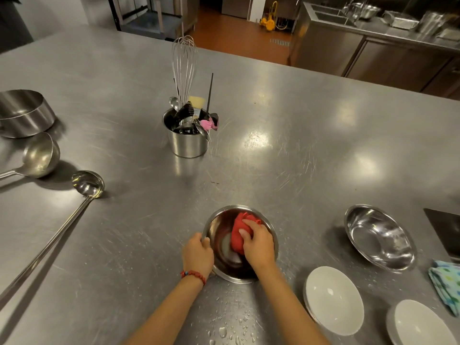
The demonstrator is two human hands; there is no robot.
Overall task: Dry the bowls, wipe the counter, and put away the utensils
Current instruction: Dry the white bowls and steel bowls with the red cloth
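Water-beaded steel counter (139, 245), lower centre: my left hand (198, 255) grips the round steel bowl (219, 235)'s left rim; right hand (257, 245) presses a red cloth (237, 236) inside.

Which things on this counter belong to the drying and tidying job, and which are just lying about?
In the job:
steel bowl, steadied by left hand
red cloth, under right hand
second steel bowl
white bowls
ladles
utensil pot
wet counter

Lying about:
saucepan
patterned cloth
dark slab at the right edge
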